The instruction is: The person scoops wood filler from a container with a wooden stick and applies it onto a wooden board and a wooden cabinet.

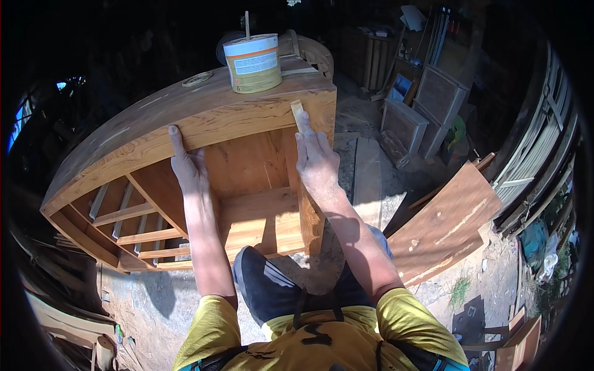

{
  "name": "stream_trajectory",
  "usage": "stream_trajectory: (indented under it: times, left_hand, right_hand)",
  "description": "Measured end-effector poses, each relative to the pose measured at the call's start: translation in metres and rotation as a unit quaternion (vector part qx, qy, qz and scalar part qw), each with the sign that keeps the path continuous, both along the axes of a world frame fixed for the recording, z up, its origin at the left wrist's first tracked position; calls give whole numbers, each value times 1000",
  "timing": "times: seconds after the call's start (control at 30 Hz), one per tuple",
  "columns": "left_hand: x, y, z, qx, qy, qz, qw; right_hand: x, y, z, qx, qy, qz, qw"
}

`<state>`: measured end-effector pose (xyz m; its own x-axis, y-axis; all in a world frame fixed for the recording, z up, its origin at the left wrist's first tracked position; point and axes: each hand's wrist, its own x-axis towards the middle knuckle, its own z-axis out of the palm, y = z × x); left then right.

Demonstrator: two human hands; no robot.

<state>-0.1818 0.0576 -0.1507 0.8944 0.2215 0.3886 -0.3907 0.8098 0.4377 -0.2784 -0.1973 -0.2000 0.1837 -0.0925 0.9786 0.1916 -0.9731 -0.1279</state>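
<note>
A wooden cabinet (247, 110) stands before me, with an open compartment and slatted drawer openings in its front. My left hand (189, 167) grips its top front rail, thumb on the face and fingers curled below the edge. In my right hand (318, 162) is a small flat pale spreader (297, 116), its end against the rail near the right corner. A tub of filler (255, 65), white and yellowish with an orange band, sits on the cabinet top with a stick (247, 26) upright in it. Left of the tub lies a round lid (197, 79).
A wooden panel (442, 222) with pale filler streaks lies at the right. Drawer-like boxes (405, 123) lean farther back. Long pale strips (535, 142) are stacked along the right side. Wood pieces (520, 346) lie at lower right, and boards (68, 321) at lower left.
</note>
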Motion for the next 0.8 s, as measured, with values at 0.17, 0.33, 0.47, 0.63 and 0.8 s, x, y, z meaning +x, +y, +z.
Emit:
stream_trajectory:
  times: [0.17, 0.33, 0.47, 0.63, 0.8]
  left_hand:
    - [0, 3, 0, -2, 6, 0, 1000]
    - [-4, 2, 3, -2, 10, -9, 1000]
    - [-6, 2, 2, 19, -5, 12, 1000]
    - [-2, -1, 1, 39, -16, 32, 999]
    - [2, 1, -1, 28, -12, 45, 999]
  right_hand:
    - [-23, 9, 16, -18, 64, -25, 998]
    - [-29, 8, 19, -28, 84, -49, 995]
    - [-36, 1, 30, 46, 73, -16, 996]
    - [-30, -20, 28, 52, 24, -4, 998]
    - [-51, -38, 7, 79, 34, 25, 996]
